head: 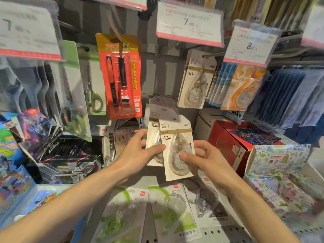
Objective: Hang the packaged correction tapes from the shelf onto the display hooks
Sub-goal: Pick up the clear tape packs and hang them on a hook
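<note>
I hold a small stack of beige "40m" correction tape packs above the shelf, at the centre of the view. My right hand (206, 159) grips the front pack (175, 135) at its lower right, thumb on the clear blister. My left hand (138, 151) holds the packs behind it (152, 128) from the left side. One identical pack (195, 79) hangs on a display hook (213, 54) up and to the right. Green-trimmed tape packs (168, 207) and a dark one (206, 200) lie flat on the shelf below my hands.
A red pen pack (121, 76) hangs left of centre, scissors packs (94, 100) further left. Blue and orange tape packs (235, 86) hang at right under price tags (189, 21). Card boxes (57, 155) stand at left, a red box (233, 142) and patterned boxes (280, 165) at right.
</note>
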